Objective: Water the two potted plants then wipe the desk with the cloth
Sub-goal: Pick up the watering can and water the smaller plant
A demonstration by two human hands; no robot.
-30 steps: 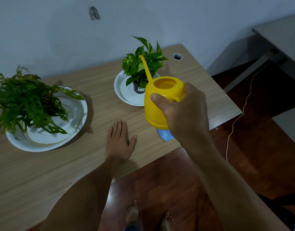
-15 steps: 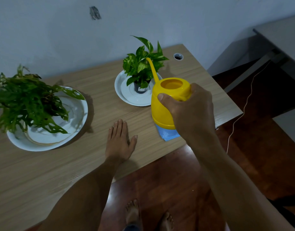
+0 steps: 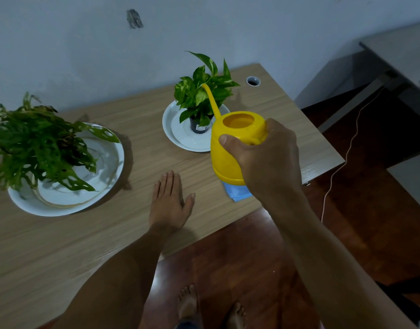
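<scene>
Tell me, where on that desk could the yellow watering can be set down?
Bare wood lies between the big plate and the small plate, and along the near edge left of the flat left hand. The far right corner by the cable hole is free too. Under the watering can, held by the right hand, it is crowded: the blue cloth lies there.

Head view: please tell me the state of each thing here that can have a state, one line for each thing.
yellow watering can: held above the desk, spout among the small plant's leaves
right hand: grips the can's handle
left hand: flat on the desk, fingers straight
small potted plant: upright on a white plate
large leafy plant: on a large white plate, leaves spreading
blue cloth: on the desk, partly hidden by the can
</scene>
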